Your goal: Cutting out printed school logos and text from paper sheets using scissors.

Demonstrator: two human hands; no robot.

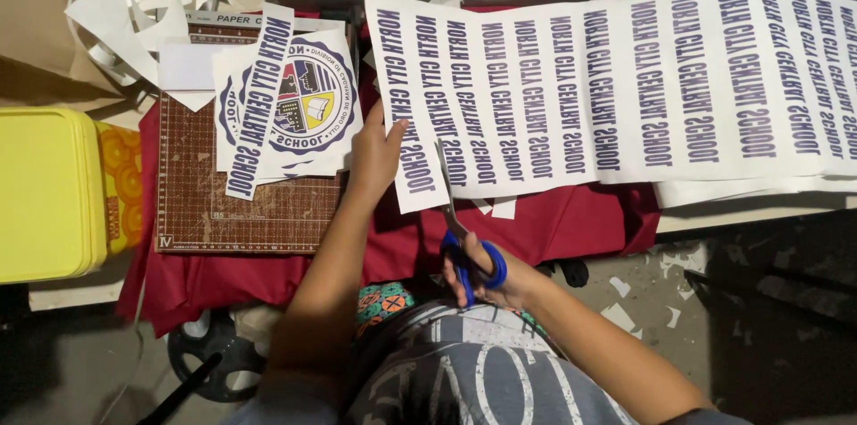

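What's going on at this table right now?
A person is cutting a long white printed sheet that lies over a red cloth. The right hand works blue-handled scissors, blades partway into the sheet's near edge. The left hand holds down the strip beside the cut. To the left, cut strips and a round printed emblem sit on a brown cutting mat, with paper scraps behind it and a yellow box at the far left.
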